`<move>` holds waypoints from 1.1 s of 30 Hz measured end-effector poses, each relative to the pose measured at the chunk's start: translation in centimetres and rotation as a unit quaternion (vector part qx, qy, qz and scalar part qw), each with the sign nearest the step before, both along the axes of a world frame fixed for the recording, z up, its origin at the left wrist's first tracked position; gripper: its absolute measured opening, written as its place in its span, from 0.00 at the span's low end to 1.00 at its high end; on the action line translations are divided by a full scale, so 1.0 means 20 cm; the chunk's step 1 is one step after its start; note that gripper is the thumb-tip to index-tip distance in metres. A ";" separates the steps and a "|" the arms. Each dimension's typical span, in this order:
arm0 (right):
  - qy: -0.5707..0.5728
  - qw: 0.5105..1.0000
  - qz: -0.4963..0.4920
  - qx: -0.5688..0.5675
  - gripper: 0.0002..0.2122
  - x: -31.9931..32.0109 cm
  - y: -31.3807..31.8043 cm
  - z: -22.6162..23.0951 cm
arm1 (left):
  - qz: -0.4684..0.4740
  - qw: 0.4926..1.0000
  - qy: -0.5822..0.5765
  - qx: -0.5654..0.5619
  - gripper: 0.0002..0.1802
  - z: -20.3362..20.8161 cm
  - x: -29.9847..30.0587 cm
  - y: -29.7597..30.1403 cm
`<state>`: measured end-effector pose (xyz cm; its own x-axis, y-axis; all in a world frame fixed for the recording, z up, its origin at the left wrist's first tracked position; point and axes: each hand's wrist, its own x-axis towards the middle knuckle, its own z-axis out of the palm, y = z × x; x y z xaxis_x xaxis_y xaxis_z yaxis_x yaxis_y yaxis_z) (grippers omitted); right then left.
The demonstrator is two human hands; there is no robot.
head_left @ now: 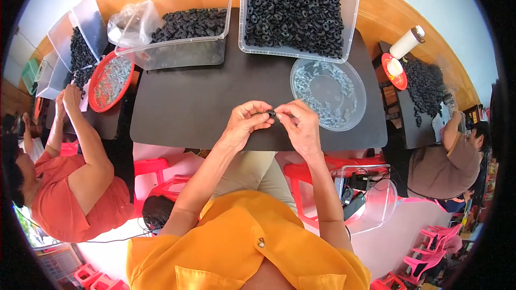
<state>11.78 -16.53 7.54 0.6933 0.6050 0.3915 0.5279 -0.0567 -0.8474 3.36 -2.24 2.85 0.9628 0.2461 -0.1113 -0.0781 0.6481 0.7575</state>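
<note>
Over the near edge of the dark table (188, 107), my left hand (246, 124) pinches a small black plastic part (271, 113) between thumb and fingertips. My right hand (299, 128) meets it from the other side, its thumb and forefinger closed at the same part; whether a smaller piece sits between them is too small to tell. Just beyond my right hand lies a round clear tray (361, 99) with many small, shiny metal pieces that look like springs. Behind that tray stands a clear bin (352, 16) heaped with similar black parts.
A second clear bin (177, 56) at the back left holds black parts, with a plastic bag (131, 24) at its side. A co-worker in red (80, 193) sits left by a red tray (97, 99); another person (443, 174) works at right near a black pile (422, 86).
</note>
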 end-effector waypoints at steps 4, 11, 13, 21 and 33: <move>-0.004 0.999 0.009 -0.049 0.04 -0.02 0.00 0.03 | 0.010 0.999 0.004 0.038 0.10 -0.02 -0.02 -0.01; 0.152 0.980 0.064 -0.113 0.04 0.04 -0.02 0.01 | -0.009 0.992 -0.045 0.120 0.09 -0.03 -0.03 0.01; 0.129 0.985 0.059 -0.101 0.03 0.03 -0.01 0.01 | -0.012 0.991 -0.039 0.126 0.09 -0.05 -0.03 0.02; -0.031 0.997 -0.017 -0.062 0.03 0.11 0.04 0.06 | 0.015 0.990 -0.009 0.140 0.07 -0.04 -0.04 0.01; -0.331 0.913 -0.083 -0.223 0.09 0.69 0.49 0.00 | 0.042 0.988 -0.034 0.144 0.06 -0.12 -0.04 -0.01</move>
